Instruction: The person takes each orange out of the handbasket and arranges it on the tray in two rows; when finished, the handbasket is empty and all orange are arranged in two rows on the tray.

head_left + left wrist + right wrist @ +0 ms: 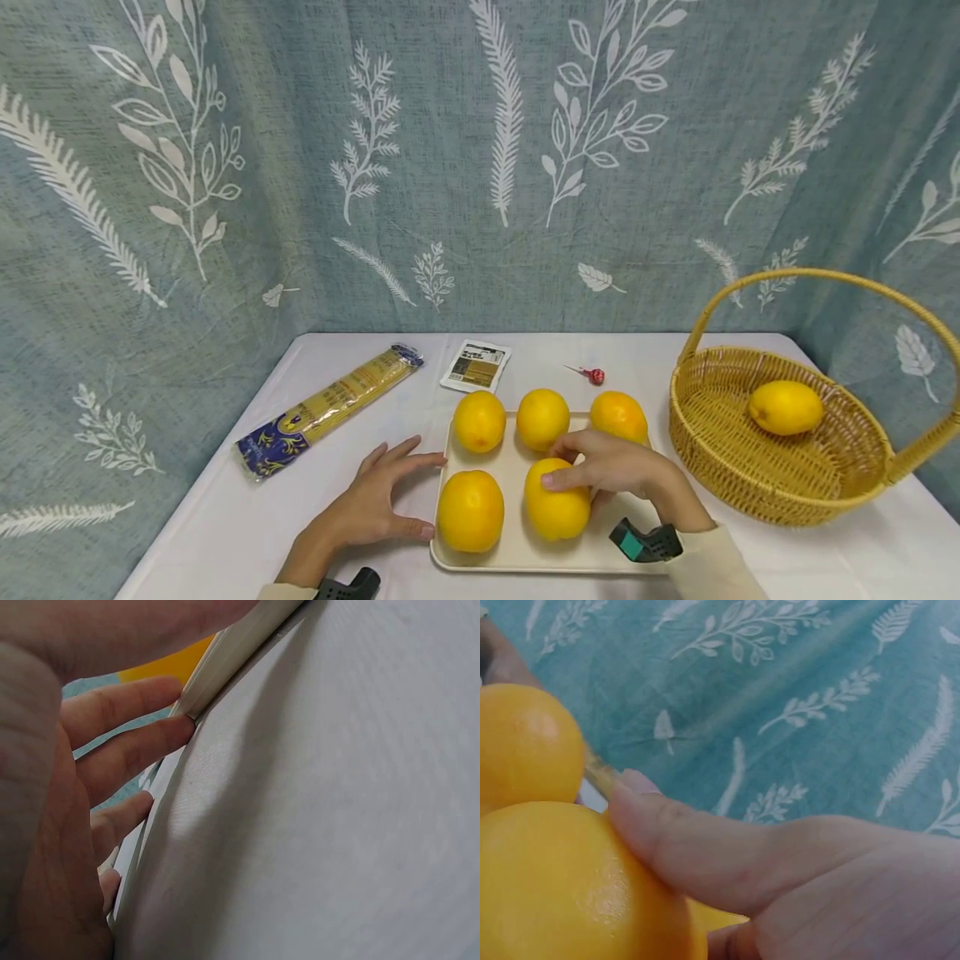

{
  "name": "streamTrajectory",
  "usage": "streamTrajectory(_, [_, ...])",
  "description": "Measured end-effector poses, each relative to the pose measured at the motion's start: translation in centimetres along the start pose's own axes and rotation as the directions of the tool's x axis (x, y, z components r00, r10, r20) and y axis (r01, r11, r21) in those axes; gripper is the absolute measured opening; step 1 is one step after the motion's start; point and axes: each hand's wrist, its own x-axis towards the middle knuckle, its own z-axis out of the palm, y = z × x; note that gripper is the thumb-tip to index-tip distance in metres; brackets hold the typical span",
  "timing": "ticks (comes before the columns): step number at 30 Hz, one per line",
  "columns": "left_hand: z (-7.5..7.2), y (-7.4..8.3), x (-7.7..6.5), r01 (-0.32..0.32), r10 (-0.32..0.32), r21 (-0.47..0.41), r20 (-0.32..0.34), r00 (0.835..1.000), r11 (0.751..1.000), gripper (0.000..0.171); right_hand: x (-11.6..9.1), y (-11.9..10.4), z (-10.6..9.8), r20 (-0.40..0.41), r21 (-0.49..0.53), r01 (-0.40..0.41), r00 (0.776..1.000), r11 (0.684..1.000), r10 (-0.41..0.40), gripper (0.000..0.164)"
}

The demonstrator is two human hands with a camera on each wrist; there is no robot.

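Observation:
My right hand [618, 468] grips an orange [556, 510] over the front middle of a cream tray [517, 560], thumb on its near side. In the right wrist view the thumb lies along the rounded skin of that orange [577, 889]. My left hand [375, 504] is at the tray's left edge, its fingers spread and its thumb and fingertips right at the rim. The left wrist view has those fingers [135, 754] against the tray's side. On the tray, another orange [470, 511] sits front left, and three more line the back, one of them an orange [543, 419] in the middle.
A wicker basket [757, 475] with a tall handle stands at the right, holding a lemon [786, 407]. Behind the tray lie a white-and-brown packet [476, 365] and a red lollipop [596, 377]. A bag of spaghetti [330, 408] lies at the left.

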Motion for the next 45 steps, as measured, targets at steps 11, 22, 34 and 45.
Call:
streamTrajectory(11, [0.0, 0.1, 0.1, -0.001, 0.001, -0.002, -0.003, 1.0, 1.0, 0.084, 0.0, -0.2, 0.7, -0.035, -0.002, -0.082, 0.996, 0.997, 0.082, 0.045])
streamTrajectory(22, [0.0, 0.0, 0.1, 0.012, -0.013, -0.024, -0.012, 1.0, 1.0, 0.085, -0.4, -0.7, 0.2, -0.046, -0.051, -0.085, 0.996, 0.995, 0.082, 0.048])
streamTrajectory(34, [0.1, 0.0, 0.1, 0.028, -0.028, -0.025, -0.009, 1.0, 0.999, 0.085, -0.4, -0.7, 0.2, -0.056, -0.047, -0.079, 0.996, 0.996, 0.076, 0.044])
streamTrajectory(45, [0.2, -0.1, 0.1, 0.002, -0.002, -0.023, -0.004, 1.0, 1.0, 0.084, -0.9, -1.2, -0.2, -0.065, -0.06, -0.047, 0.997, 0.997, 0.043, 0.046])
